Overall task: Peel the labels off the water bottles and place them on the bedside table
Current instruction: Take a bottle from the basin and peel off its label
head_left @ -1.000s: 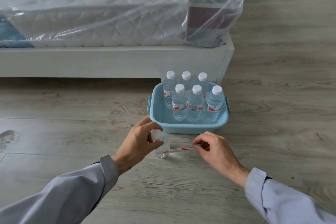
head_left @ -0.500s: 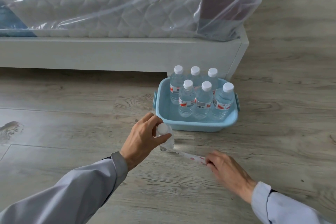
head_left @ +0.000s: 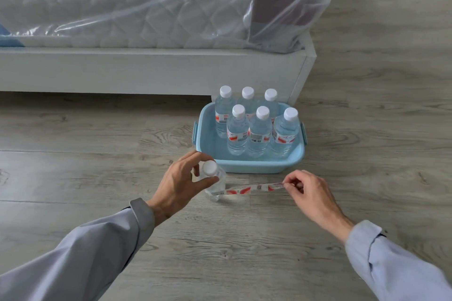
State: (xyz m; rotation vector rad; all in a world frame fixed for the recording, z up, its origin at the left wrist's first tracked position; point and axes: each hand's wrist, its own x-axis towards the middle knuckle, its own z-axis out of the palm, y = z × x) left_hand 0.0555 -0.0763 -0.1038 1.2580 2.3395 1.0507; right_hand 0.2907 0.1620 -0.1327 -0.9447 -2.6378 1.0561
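Grey wood-look flooring (head_left: 73, 178) is running under a plastic-wrapped mattress (head_left: 122, 7) at twelve o'clock. The left hand (head_left: 181, 183) is gripping the cap end of a water bottle (head_left: 217, 187) standing on the floor. At its three o'clock, the right hand (head_left: 308, 190) is pinching the label (head_left: 252, 188), which is stretching between the two. Six labelled bottles (head_left: 259, 134) are standing in a blue tub (head_left: 249, 167) at one o'clock.

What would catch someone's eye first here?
The red-and-white label, stretched in a strip from the bottle on the floor to the right hand pinching its end, while the left hand holds the bottle's top. Just behind, a blue tub holds six labelled bottles beside the bed.
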